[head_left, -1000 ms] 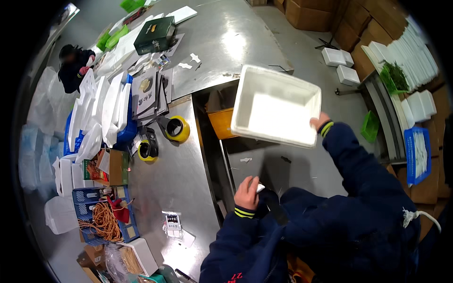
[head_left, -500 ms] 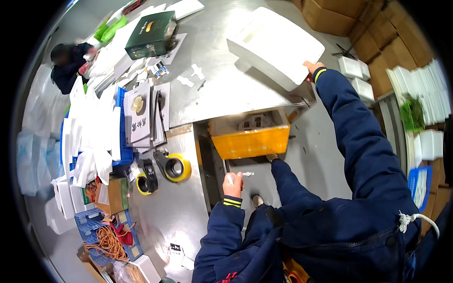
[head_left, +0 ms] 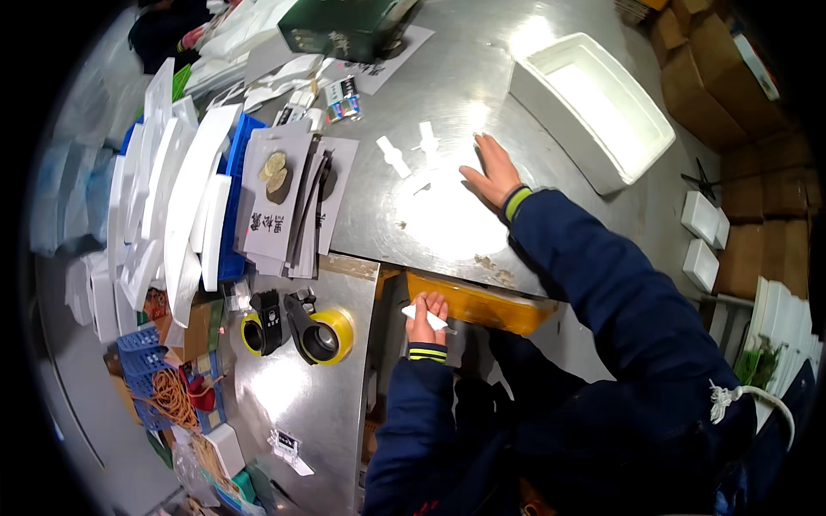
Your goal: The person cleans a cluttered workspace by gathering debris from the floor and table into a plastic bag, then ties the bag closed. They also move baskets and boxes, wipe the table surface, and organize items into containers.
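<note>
My right hand (head_left: 495, 175) reaches over the metal table (head_left: 447, 228), palm down with fingers stretched out, holding nothing. Just beyond its fingertips lie two small white strips (head_left: 394, 157) with wider middles. To the right of that hand, a white foam box (head_left: 564, 133) rests on the table with its open top tilted into view. My left hand (head_left: 428, 318) is low, by the table's inner corner, fingers curled around a small white strip (head_left: 434, 322). Below the table edge, beside the left hand, shows a yellow-orange crate (head_left: 490, 303), partly hidden by the tabletop.
Two tape dispensers (head_left: 323, 337) and a stack of printed grey cards (head_left: 275, 198) are at the left. Behind them stands a blue crate (head_left: 232, 211) of white foam pieces (head_left: 185, 224). A dark green box (head_left: 335, 26) sits farther back; another person (head_left: 168, 34) is at far left.
My right hand has let go of the foam box and moved left over the table toward the white strips. The left hand's grip has loosened, showing more of its strip. The view has shifted.
</note>
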{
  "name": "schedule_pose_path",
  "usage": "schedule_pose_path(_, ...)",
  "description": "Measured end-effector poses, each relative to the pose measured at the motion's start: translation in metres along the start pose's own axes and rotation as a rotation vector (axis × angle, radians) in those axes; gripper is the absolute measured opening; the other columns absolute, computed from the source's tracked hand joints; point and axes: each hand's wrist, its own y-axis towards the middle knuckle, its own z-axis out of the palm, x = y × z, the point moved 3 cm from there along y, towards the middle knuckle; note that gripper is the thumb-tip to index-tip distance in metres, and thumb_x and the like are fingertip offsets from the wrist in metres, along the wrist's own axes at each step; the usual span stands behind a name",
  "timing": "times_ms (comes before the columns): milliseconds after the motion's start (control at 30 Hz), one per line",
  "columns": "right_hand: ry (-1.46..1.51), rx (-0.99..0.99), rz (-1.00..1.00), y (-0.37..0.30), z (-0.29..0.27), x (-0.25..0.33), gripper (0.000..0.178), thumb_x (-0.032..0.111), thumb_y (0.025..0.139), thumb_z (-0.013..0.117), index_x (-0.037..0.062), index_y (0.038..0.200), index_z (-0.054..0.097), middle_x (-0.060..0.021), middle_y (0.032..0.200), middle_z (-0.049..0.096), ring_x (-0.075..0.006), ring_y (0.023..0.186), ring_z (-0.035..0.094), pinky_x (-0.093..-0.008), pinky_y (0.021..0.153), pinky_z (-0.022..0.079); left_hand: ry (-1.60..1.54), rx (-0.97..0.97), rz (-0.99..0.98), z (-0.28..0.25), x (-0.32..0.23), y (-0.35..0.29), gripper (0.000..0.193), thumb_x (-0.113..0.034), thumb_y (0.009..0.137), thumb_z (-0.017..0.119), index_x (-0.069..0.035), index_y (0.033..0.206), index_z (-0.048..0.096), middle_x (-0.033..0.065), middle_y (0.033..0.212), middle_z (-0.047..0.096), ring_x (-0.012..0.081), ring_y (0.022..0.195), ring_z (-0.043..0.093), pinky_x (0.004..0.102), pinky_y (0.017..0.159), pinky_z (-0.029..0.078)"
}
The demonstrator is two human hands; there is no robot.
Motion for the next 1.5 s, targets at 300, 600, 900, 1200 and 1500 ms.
schedule_pose_path(300,0.038,0.148,-0.658,0.049,0.108,0.066,0.031,0.020,0.071,0.055,0.0023,0.096,0.054,-0.0172,0.107,0.047,-0.0319,0.105,0.041,-0.0379,0.087,0.034,-0.343,0.185,0.085,0.017,0.002,0.049,0.048,-0.033,0.091,0.025,-0.002,0.127,0.023,0.0109,0.133,0.026,0.0222,0.121,0.027,0.0324,0.100,0.023)
schedule_pose_path(600,0.291,0.354,-0.509,-0.135,0.091,0.114,0.025,0.003,0.063,0.057,0.0021,0.088,0.059,-0.0144,0.110,0.049,-0.0315,0.108,0.042,-0.0404,0.089,0.036,-0.583,0.425,-0.029,0.022,0.010,0.039,0.059,-0.045,0.084,0.039,-0.009,0.128,0.023,0.0083,0.128,0.030,0.0208,0.114,0.034,0.0329,0.096,0.027)
schedule_pose_path(900,0.468,0.231,-0.134,-0.244,0.077,0.111,0.034,0.005,0.068,0.053,0.0017,0.103,0.052,-0.0145,0.106,0.051,-0.0304,0.105,0.045,-0.0365,0.090,0.034,-0.483,0.452,-0.415,0.023,0.024,-0.027,0.051,-0.043,0.083,0.042,-0.009,0.120,0.030,0.0073,0.116,0.037,0.0189,0.105,0.040,0.0316,0.090,0.032)
schedule_pose_path(1200,0.167,0.195,-0.212,-0.233,-0.004,0.105,0.049,0.008,0.069,0.056,0.0003,0.114,0.041,-0.0211,0.118,0.038,-0.0336,0.110,0.040,-0.0383,0.090,0.033,-0.414,0.475,-0.619,0.055,0.069,-0.055,0.043,-0.040,0.083,0.046,-0.009,0.113,0.038,0.0062,0.104,0.045,0.0170,0.095,0.046,0.0302,0.084,0.038)
schedule_pose_path(1500,-0.586,0.121,0.434,-0.246,-0.155,-0.048,0.063,0.023,0.056,0.073,0.0135,0.111,0.043,-0.0125,0.102,0.043,-0.0306,0.094,0.042,-0.0371,0.078,0.039,-0.131,0.391,-0.575,0.035,0.102,-0.046,0.020,-0.030,0.087,0.043,-0.011,0.094,0.044,-0.0007,0.072,0.044,0.0077,0.058,0.043,0.0193,0.051,0.041)
